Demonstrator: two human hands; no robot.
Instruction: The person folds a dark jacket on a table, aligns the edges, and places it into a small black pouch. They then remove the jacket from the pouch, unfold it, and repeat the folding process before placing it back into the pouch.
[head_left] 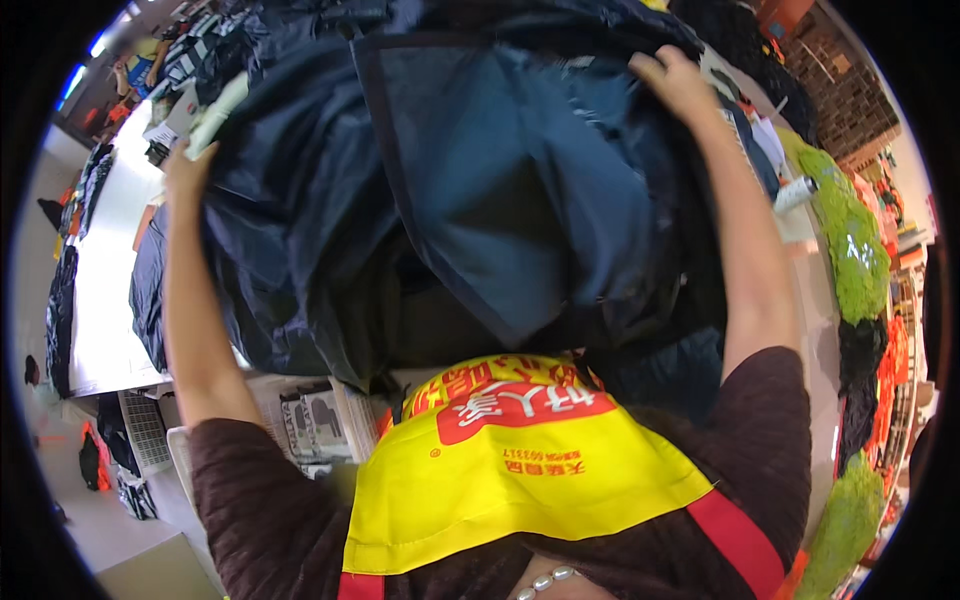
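Observation:
A large dark navy garment (470,160) of thin, smooth cloth is spread wide in front of me, perhaps a jacket. A darker band of trim runs down its middle, and its lower part hangs in folds before my apron. My left hand (188,172) is closed at its left edge, fingers partly blurred, beside a pale strip (218,112). At the upper right, my right hand (678,85) has its bent fingers on the top edge of the cloth. Both arms are stretched forward and apart.
A white table (105,310) lies to the left, with dark garments (66,320) along its far side. More dark cloth is heaped beyond. On the right are green bundles (845,225), orange cloth (890,370) and a white cylinder (795,194). A grey crate (147,430) stands below left.

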